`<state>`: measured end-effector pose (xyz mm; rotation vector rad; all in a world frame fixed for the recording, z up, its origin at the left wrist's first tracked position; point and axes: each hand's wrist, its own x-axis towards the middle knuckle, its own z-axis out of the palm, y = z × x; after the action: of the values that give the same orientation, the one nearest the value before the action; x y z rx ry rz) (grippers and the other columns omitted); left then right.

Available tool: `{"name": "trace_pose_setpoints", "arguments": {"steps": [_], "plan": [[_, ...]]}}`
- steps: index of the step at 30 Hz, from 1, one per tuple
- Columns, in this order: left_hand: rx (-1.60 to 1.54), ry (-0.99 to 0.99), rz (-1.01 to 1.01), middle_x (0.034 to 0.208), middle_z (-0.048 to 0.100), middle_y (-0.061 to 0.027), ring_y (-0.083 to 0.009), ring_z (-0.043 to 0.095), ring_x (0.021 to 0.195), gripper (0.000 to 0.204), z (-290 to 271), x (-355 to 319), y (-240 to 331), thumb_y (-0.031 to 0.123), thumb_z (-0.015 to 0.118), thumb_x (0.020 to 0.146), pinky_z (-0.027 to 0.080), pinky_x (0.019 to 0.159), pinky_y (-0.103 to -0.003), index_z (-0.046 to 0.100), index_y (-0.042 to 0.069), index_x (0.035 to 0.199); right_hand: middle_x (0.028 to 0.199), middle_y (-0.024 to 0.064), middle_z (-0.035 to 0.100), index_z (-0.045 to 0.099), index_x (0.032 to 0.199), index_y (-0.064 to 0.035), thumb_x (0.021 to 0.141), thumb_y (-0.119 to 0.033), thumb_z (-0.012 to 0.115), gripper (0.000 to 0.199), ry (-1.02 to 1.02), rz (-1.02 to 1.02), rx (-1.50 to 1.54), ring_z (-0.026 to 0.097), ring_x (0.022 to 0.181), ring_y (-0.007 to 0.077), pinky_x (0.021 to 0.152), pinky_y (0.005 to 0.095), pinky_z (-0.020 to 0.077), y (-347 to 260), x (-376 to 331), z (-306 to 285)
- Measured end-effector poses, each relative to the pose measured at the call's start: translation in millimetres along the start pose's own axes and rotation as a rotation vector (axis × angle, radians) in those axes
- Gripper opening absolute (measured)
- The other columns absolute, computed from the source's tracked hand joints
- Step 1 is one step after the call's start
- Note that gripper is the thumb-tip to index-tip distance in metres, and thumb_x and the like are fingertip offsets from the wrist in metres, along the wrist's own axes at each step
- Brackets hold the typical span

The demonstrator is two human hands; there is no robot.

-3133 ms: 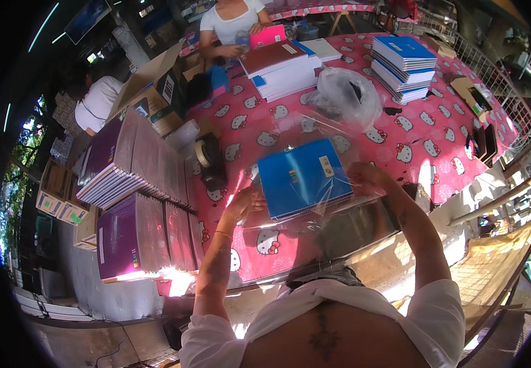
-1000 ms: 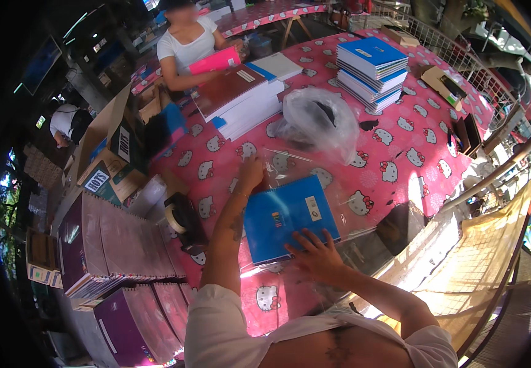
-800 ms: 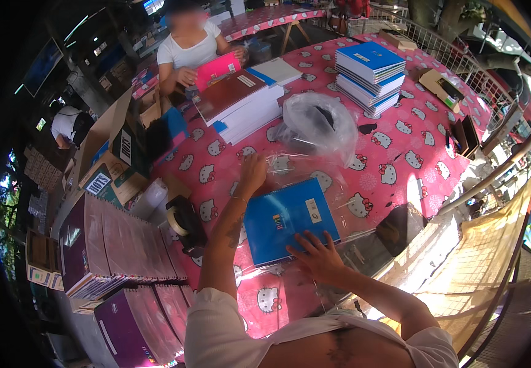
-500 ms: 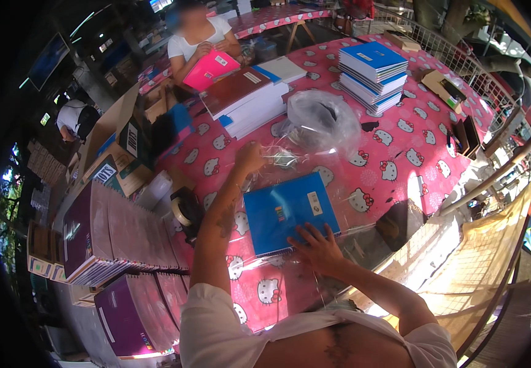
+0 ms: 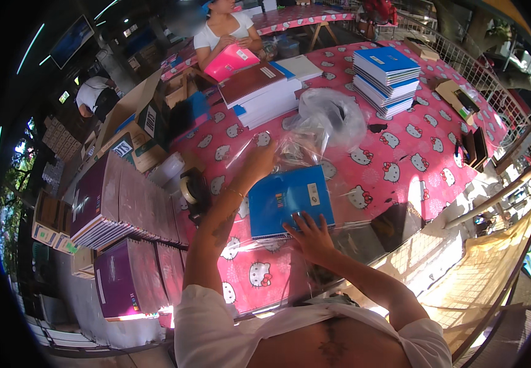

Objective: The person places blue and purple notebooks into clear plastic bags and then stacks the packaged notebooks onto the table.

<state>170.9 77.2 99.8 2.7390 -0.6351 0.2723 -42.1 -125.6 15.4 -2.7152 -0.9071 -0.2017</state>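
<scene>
A blue notebook (image 5: 290, 199) lies flat on the pink patterned tablecloth (image 5: 394, 172), inside a clear plastic sleeve (image 5: 339, 184). My right hand (image 5: 310, 236) presses on its near edge with fingers spread. My left hand (image 5: 259, 162) reaches past the notebook's far left corner and pinches the open flap of the clear sleeve. A loose heap of clear plastic bags (image 5: 333, 116) sits just beyond.
Stacks of purple notebooks (image 5: 121, 208) fill the left side, with a tape dispenser (image 5: 195, 190) beside them. Blue notebooks (image 5: 385, 70) and brown and white ones (image 5: 262, 92) are piled farther back. A person across the table holds a pink notebook (image 5: 231, 61). Cardboard boxes (image 5: 139, 132) stand at the left.
My left hand moved along the sleeve's far edge toward the notebook's left corner. The notebook has settled flat, and my right hand stays pressed on its near edge.
</scene>
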Motion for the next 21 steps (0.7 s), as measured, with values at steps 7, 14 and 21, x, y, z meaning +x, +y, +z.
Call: {"name": "trace_pose_setpoints", "arguments": {"steps": [7,14,21], "plan": [[0.203,0.192,0.281,0.099,0.071,-0.0117,-0.0309,0.067,0.09,0.021,9.6,-92.3,46.9,0.011,0.062,0.089,0.051,0.082,-0.038,0.066,0.004,0.108,0.148,0.0152,0.039,0.045,0.144,-0.0219,0.08,-0.047,0.073,0.074,0.073,-0.016,0.029,0.035,0.139,0.0394,0.102,0.0758,0.0274,-4.5,6.5,15.4],[0.074,0.062,-0.111,0.108,0.069,-0.019,-0.0332,0.067,0.099,0.023,73.8,-127.2,86.0,0.008,0.058,0.086,0.054,0.085,-0.041,0.066,0.001,0.107,0.148,0.0175,0.042,0.057,0.133,-0.0185,0.069,-0.049,0.079,0.073,0.114,-0.05,-0.182,0.035,0.139,0.0411,0.099,0.0816,0.0256,9.9,16.5,37.6],[-0.192,-0.01,-0.36,0.109,0.069,-0.0214,-0.0356,0.068,0.099,0.023,68.1,-136.4,94.4,0.009,0.056,0.089,0.056,0.08,-0.043,0.067,-0.001,0.106,0.138,0.0127,0.052,0.061,0.124,-0.0179,0.077,-0.044,0.074,0.056,0.241,-0.072,0.056,0.048,0.129,0.0368,0.093,0.0754,0.0337,29.5,27.5,24.1]]}}
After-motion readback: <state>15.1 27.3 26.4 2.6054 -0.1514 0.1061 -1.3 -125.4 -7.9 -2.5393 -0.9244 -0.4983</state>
